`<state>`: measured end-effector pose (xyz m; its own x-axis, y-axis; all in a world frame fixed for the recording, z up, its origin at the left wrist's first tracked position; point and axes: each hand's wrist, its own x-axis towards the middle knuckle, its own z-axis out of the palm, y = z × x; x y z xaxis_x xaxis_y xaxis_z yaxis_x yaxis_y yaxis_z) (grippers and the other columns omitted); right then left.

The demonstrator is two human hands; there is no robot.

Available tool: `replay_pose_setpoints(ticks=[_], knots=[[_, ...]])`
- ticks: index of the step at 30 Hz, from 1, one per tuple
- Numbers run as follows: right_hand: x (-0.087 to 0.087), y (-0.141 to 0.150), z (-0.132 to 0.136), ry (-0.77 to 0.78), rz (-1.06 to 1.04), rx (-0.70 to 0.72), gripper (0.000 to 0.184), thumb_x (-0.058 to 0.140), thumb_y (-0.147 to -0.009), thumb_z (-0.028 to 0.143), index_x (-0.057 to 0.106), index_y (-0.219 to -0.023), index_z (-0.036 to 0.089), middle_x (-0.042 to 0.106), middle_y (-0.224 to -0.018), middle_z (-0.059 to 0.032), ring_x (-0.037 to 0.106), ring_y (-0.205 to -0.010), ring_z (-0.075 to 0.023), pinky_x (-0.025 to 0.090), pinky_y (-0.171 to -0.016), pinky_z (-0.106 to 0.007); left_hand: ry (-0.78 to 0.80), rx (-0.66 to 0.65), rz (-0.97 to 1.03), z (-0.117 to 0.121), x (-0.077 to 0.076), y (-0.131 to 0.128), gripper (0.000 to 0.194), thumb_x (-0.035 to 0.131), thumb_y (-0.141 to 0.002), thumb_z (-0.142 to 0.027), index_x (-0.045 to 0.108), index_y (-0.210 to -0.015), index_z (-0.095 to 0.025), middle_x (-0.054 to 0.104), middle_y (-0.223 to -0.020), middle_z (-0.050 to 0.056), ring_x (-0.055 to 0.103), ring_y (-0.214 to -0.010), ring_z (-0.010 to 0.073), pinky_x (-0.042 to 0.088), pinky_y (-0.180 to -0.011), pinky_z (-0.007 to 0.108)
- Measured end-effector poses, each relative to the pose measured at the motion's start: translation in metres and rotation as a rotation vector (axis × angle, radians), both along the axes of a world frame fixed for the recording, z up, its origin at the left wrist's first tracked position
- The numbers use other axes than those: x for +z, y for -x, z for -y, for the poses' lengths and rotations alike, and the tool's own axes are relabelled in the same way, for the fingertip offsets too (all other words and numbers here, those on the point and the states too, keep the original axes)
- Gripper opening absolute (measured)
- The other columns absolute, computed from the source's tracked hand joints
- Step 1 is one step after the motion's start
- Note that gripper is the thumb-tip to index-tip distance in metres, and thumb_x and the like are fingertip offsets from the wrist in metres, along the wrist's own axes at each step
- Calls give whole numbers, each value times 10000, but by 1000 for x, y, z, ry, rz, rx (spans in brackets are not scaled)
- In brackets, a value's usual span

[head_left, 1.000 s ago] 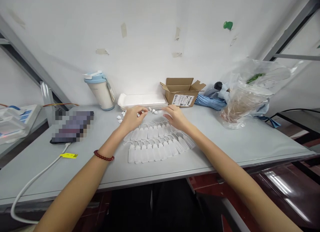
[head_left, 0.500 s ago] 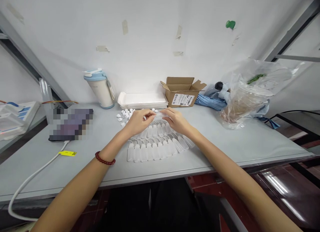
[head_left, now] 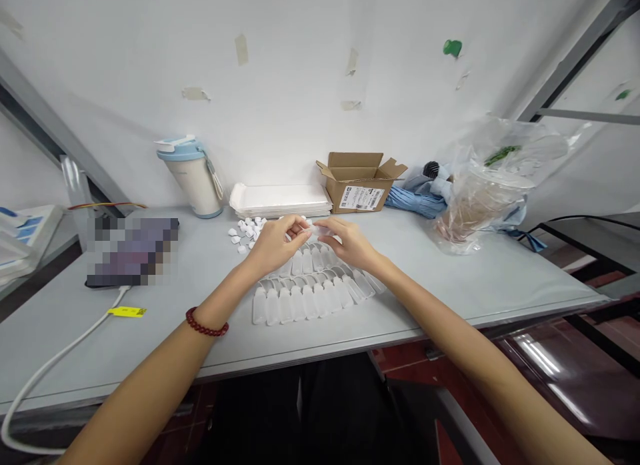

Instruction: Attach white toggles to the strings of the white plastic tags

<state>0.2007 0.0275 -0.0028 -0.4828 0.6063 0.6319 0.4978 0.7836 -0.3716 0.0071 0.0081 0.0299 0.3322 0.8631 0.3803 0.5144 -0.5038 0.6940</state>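
My left hand (head_left: 283, 240) is closed in a pinch over the back row of pieces. Whatever is between its fingertips is too small to make out. Facing it, my right hand (head_left: 350, 240) pinches a small translucent plastic piece (head_left: 314, 231), partly hidden by the fingers. The fingertips of both hands nearly meet around it. Below them, translucent plastic sleeves with thin white loops lie in a back row (head_left: 307, 259) and a front row (head_left: 299, 305). Beside my left hand several small white pieces (head_left: 249, 228) are scattered, some hidden behind the hand.
White trays (head_left: 283, 198) are stacked by the wall, next to an open cardboard box (head_left: 363, 185). A tumbler (head_left: 193, 181) and a blurred phone-like device (head_left: 133, 251) with a white cable (head_left: 65, 361) stand left. Blue cloth (head_left: 417, 198) and a bagged cup (head_left: 475, 205) lie right.
My hands have come closer together, and the fingers of both have closed into pinches. A translucent piece now shows between them. The view has shifted slightly.
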Motion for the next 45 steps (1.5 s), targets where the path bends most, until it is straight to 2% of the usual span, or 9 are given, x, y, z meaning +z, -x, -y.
replay_pose_setpoints(ticks=[11,16,22,27,32,35,38,42,45], knots=[[4,-2,2,-13,0,31,244,505,-867,157,563,-1103,175,648,-951,-81,603,-842,-174,481,-731,-308,-13,29,-1,-1,-10,-4,175,525,-806,-320,536,-928,-195,620,-813,14,577,-746,144,429,-580,237],[4,-3,2,-17,24,40,259,499,-862,144,571,-1110,166,651,-957,-91,605,-844,-178,483,-737,-310,31,8,34,-2,-10,-6,182,534,-798,-338,565,-905,-193,622,-806,16,581,-752,147,438,-595,235],[5,1,10,30,7,19,371,474,-864,133,510,-1221,224,651,-1058,-76,607,-801,-157,489,-725,-308,29,-5,26,-3,-7,-3,259,548,-790,-386,598,-947,-186,643,-764,11,589,-692,146,443,-611,249],[7,2,12,90,-2,-2,336,478,-860,147,538,-1178,236,666,-1010,-50,603,-736,-138,495,-703,-298,190,-2,52,-3,0,-3,316,573,-771,-414,646,-954,-167,636,-593,-1,582,-550,143,425,-535,247],[5,-3,3,137,-57,-102,281,526,-826,150,562,-1100,194,662,-941,-62,616,-857,-179,499,-703,-293,219,122,70,-15,-4,6,240,587,-743,-365,672,-828,-158,680,-663,39,622,-617,165,434,-539,250],[5,-9,-3,99,-97,-190,246,534,-807,147,573,-1047,181,648,-961,-85,605,-892,-196,498,-706,-306,125,207,-17,-32,-10,16,190,558,-738,-313,675,-748,-164,702,-717,56,643,-696,193,465,-620,281],[4,-17,-10,58,-146,-261,218,535,-788,135,577,-998,177,637,-976,-96,599,-885,-198,497,-715,-317,26,235,-183,-53,-11,20,175,549,-718,-266,692,-750,-172,715,-759,63,642,-727,213,467,-661,301],[-1,-27,-22,47,-177,-311,184,534,-783,154,576,-959,185,639,-952,-91,596,-874,-203,494,-722,-331,-53,150,-433,-80,-8,5,262,546,-715,-225,715,-907,-167,722,-808,75,646,-721,224,455,-687,302],[-4,-31,-29,58,-220,-342,166,546,-780,183,580,-943,190,638,-925,-83,601,-858,-203,493,-723,-336,-73,42,-551,-93,-13,-11,262,532,-770,-289,730,-885,-161,709,-746,95,639,-705,243,439,-684,313]])
